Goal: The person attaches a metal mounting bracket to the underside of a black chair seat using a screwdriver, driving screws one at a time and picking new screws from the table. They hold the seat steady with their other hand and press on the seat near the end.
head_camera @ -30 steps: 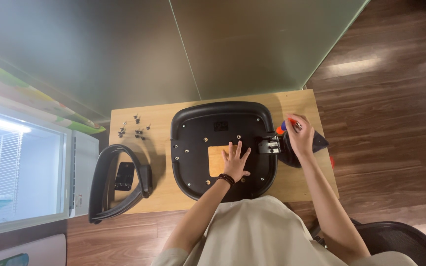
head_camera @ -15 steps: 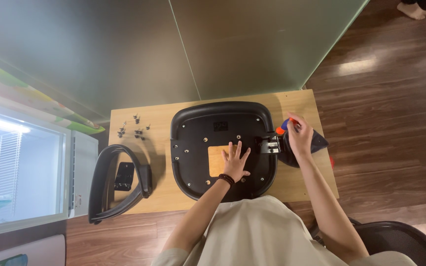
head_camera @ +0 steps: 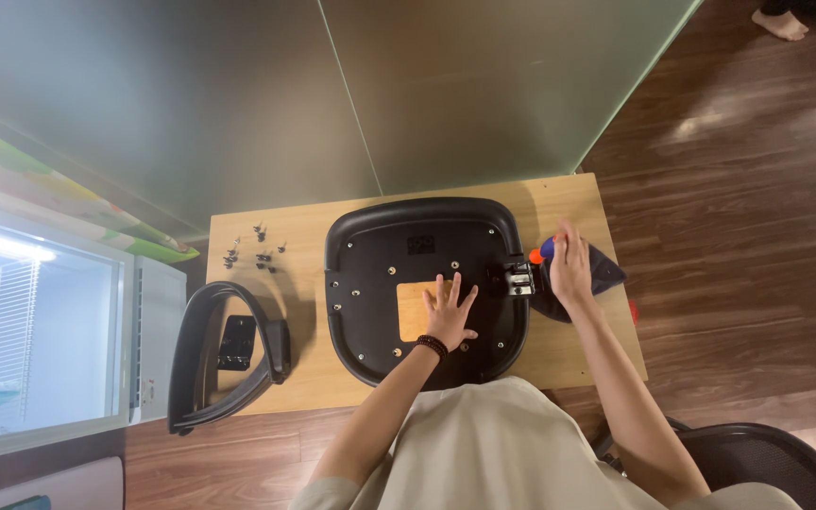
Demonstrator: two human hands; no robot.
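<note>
Item: black chair seat pan (head_camera: 427, 236), underside up, lying at the middle of the wooden counter (head_camera: 559, 198), its near rim reaching the counter's near edge.

Left hand (head_camera: 450, 312): open and flat, fingers spread, palm pressed on the underside of the seat pan at the pale rectangular opening (head_camera: 413, 312). It grips nothing; it rests on the pan and appears to steady it.

Right hand (head_camera: 569, 269): curled around a tool with an orange and blue handle (head_camera: 540, 253), probably a screwdriver. The tool's tip points toward the metal bracket (head_camera: 518, 279) on the pan's right rim. How tight the grip is cannot be told.

Step in hand, as judged: fastening or loosening at the bracket, with the pan held down. The next move would call for the tip seated square on a screw head while the flat hand keeps the pan from turning.

Also present: loose screws (head_camera: 255, 253) near the far left corner; black armrest loop (head_camera: 219, 359) over the left edge; dark cloth (head_camera: 602, 274) under the right hand at the right edge.
</note>
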